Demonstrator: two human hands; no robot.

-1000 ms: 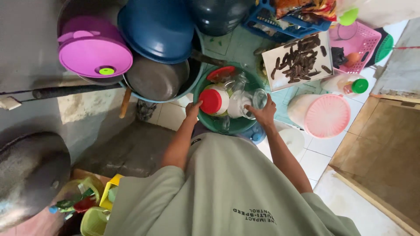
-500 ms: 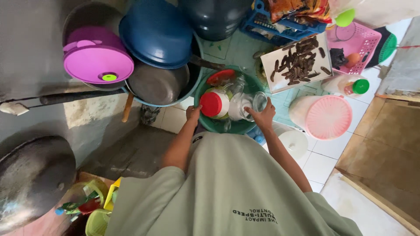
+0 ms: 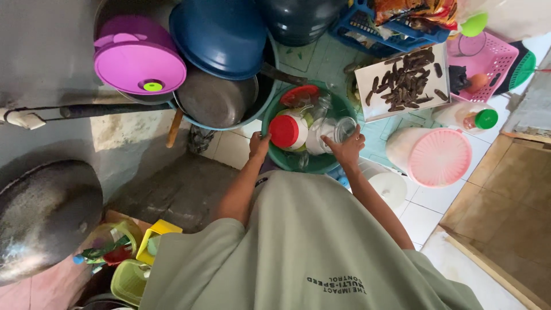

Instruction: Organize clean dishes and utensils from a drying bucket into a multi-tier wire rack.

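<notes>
Two hands grip one green basin (image 3: pixel 321 165) low on the tiled floor, just in front of the person's body. Left to right: purple lid (image 3: pixel 139 69), blue tub (image 3: pixel 221 35) stacked on a metal pan (image 3: pixel 215 102), then left hand (image 3: pixel 259 146) clamped over basin's near-left rim, fingers curled. Inside sit a red-lidded jar (image 3: pixel 285 131) and clear glass jar (image 3: pixel 332 132); right hand (image 3: pixel 346 150) closed on near-right rim, touching the glass; pink lid (image 3: pixel 439 157) beside it.
</notes>
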